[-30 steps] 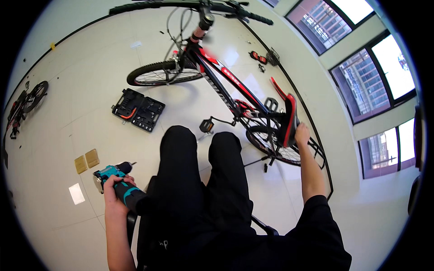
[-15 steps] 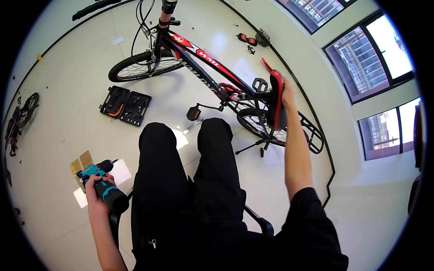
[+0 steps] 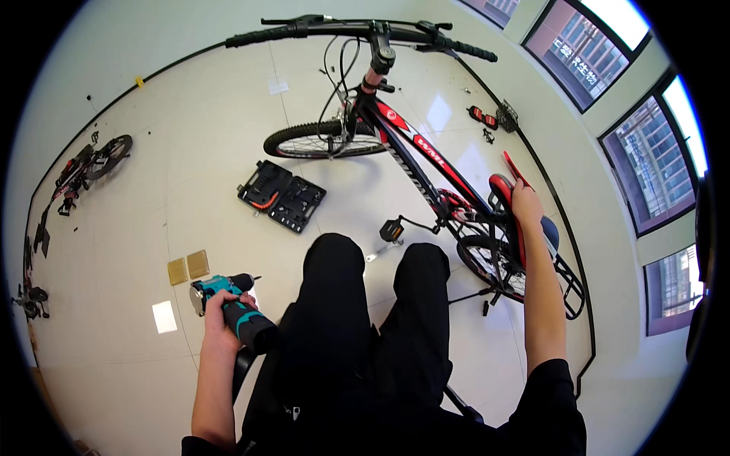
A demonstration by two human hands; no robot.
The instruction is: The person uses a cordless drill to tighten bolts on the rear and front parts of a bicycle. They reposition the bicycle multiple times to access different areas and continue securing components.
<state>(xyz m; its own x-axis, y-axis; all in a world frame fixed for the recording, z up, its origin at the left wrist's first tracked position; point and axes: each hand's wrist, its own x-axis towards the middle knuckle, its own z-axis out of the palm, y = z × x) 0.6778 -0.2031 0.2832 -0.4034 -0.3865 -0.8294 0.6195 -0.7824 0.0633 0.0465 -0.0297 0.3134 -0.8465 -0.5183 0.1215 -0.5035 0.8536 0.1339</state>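
Observation:
My left hand (image 3: 226,308) is wrapped round the handle of a teal and black cordless drill (image 3: 247,322), held beside my left knee. A thin bit points from its chuck toward the right. My right arm reaches forward to the bicycle (image 3: 426,148), and my right hand (image 3: 526,207) grips its red and black saddle (image 3: 502,188). Hand and forearm cover part of the saddle. The bicycle, black with red and white patches, stands on the floor to my front right. A red mudguard-like strip (image 3: 514,166) sticks up beyond my fingers.
An open black tool case (image 3: 283,196) lies on the floor ahead. Two small yellowish-brown squares (image 3: 188,267) lie at left. Another bicycle (image 3: 91,163) lies far left. Near the right wall are a wire basket (image 3: 506,116) and red-black parts (image 3: 483,117). A silver wrench-like piece (image 3: 380,251) shows near my knees.
The view has shifted, so the scene sits farther right and lower, and the whole handlebar shows. My right hand has moved along the saddle's edge, and the saddle looks turned. The drill stays in my left hand.

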